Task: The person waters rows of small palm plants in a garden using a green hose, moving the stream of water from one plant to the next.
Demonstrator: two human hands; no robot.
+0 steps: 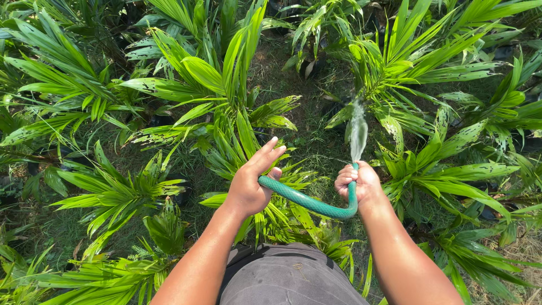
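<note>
Two hands hold a green hose (307,202): right hand (355,182) fisted hiding its nozzle, left hand (252,181) loosely cradling.

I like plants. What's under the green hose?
Under the green hose are spiky palm seedling leaves and some grass. The right hand covers its end, and the leaves hide the ground beneath.

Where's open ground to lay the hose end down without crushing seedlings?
A bare grass strip runs ahead between the centre palm seedling and the right seedling, beyond the hose. Fronds crowd everywhere else, especially under both hands.
</note>
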